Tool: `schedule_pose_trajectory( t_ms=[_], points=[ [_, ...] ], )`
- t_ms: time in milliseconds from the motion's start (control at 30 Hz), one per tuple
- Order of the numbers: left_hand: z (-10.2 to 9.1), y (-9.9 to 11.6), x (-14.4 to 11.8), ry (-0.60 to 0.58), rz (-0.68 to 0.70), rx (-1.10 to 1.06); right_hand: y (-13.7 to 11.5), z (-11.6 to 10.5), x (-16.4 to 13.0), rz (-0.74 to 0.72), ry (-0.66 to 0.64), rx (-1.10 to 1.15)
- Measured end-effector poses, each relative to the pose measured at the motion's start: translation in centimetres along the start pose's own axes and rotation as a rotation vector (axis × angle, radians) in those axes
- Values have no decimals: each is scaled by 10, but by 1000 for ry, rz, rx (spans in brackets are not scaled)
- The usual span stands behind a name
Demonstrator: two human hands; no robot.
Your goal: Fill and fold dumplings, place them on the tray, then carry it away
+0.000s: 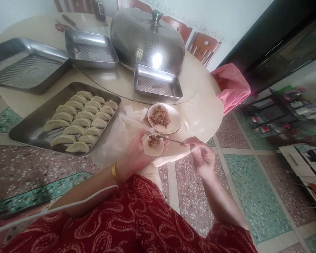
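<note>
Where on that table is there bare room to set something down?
Bare table shows right of the filling plate, toward the pink cloth; a smaller patch lies between the dumpling tray and the small tray. It's crowded left of the plate, with the plastic bag, and in front, with the left hand and right hand.
</note>
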State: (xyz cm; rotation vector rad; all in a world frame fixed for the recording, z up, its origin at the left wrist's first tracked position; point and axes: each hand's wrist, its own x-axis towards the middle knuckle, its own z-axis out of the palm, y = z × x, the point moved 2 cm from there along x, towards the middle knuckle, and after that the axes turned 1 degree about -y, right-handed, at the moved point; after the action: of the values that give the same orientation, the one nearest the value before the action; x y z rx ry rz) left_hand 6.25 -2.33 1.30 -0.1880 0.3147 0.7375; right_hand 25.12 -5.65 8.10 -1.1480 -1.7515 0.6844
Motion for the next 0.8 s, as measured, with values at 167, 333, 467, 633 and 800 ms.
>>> schedule_pose_trajectory(
  t_ms=[167,333,467,633,800],
  points=[
    [1,0,-1,-24,9,-3,-6,-3,-3,-46,6,-12],
    [-3,1,1,-59,-30,-42,-10,-17,-5,-122,54,-23],
    [-7,2,2,-149,-46,-54,-11,-34,-8,-238,19,-72],
    [0,2,0,-186,-43,-39,-10,-44,-8,-273,-83,-156],
    [6,-1,-3,-119,-50,-4,-12,-31,-1,-269,-136,-110]
  ],
)
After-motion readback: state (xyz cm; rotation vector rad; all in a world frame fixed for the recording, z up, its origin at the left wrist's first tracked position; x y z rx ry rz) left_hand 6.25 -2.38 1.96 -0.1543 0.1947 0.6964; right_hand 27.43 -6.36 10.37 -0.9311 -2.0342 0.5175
